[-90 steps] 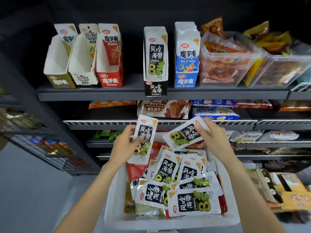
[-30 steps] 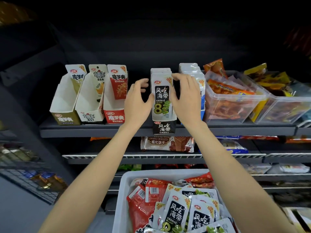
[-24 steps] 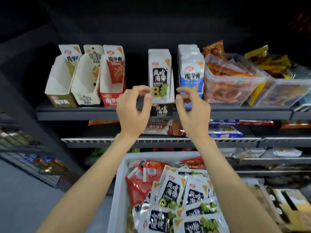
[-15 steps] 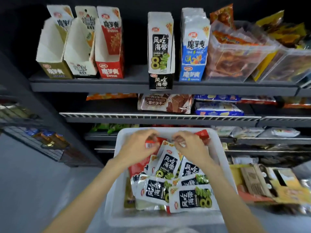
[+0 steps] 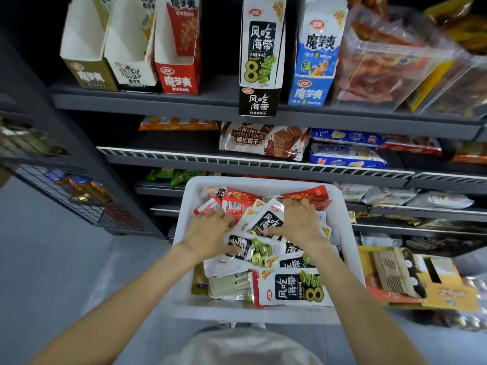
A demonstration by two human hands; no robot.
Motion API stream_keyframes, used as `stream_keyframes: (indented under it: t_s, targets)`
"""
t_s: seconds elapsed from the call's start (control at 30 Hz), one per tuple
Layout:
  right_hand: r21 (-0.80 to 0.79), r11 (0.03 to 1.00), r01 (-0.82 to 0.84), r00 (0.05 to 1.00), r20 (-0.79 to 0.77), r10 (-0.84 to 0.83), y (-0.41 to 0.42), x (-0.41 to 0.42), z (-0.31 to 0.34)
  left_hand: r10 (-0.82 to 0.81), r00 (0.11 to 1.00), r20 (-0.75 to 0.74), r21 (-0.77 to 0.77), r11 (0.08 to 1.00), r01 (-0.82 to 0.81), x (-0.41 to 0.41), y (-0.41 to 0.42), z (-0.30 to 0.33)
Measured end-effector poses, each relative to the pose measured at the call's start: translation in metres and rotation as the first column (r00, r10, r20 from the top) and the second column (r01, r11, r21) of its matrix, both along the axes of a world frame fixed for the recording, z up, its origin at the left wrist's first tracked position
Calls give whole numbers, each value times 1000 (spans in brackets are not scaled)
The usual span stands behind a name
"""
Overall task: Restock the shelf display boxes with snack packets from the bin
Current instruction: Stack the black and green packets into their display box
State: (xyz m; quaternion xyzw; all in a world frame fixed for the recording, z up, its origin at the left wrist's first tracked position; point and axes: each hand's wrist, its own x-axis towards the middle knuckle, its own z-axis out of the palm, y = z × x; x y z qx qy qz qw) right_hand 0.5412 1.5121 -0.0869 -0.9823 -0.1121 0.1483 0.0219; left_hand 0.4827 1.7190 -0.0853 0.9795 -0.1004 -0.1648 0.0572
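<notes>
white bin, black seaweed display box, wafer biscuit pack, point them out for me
white bin point(image 5: 181, 233), head view, bare left wall
black seaweed display box point(image 5: 257, 101), head view, black front panel
wafer biscuit pack point(image 5: 249, 137), head view, brown printed front

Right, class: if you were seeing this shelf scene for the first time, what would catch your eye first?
Both hands, left hand and right hand, are down in the white bin at centre, on black-and-white seaweed packets. Above, the matching display box stands full on the top shelf, beside three nearly empty boxes at its left.

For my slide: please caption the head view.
Both hands, left hand and right hand, gather seaweed packets in the white bin.
</notes>
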Motion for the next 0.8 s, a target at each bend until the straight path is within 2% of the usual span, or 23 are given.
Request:
stream_keyframes:
  t_s: [0.03, 0.1, 0.17, 0.23, 0.33, 0.4, 0.47, 0.53, 0.6, 0.67, 0.73, 0.8]
  targets:
    - [55, 997, 49, 999, 14, -49, -3, 2, -1, 68, 997, 27, -31, 997, -67, 1, 3, -2]
    - [269, 952, 148, 988, -1, -153, -6, 3, -1, 193, 981, 34, -107, 976, -189, 0, 9, -7]
    - [509, 827, 237, 970, -73, -232, -8, 2, 3, 284, 959, 9, -179, 944, -278, -2, 11, -10]
    - [671, 691, 271, 958, -121, -259, -10, 1, 8, 339, 940, -30, -216, 916, -337, -4, 10, -12]
    - [794, 535, 290, 948, -162, -275, -12, -1, 12, 361, 931, -52, -188, 912, -364, -4, 6, -13]
    - [848, 375, 376, 914, -272, -302, -9, 0, 14, 417, 906, -73, -304, 856, -418, -2, 4, -9]
    - [863, 239, 446, 874, -361, -326, -7, 2, 19, 480, 868, -126, -460, 747, -480, 1, 7, -1]
    - [873, 272, 405, 886, -301, -354, -10, 5, 23, 481, 843, -240, -605, 605, -517, 3, 14, 8]
    - [878, 351, 325, 908, -186, -377, -13, 7, 30, 441, 826, -350, -743, 406, -531, 4, 23, 19]
    - [865, 450, 223, 921, -36, -387, -17, 8, 39, 431, 840, -330, -812, 325, -486, 6, 30, 36]
    - [791, 595, 143, 909, 132, -395, -20, 10, 53, 466, 837, -286, -869, 242, -432, 13, 33, 51]
    - [743, 659, 115, 889, 219, -402, -24, 14, 64, 559, 792, -246, -919, 127, -374, 23, 34, 65]
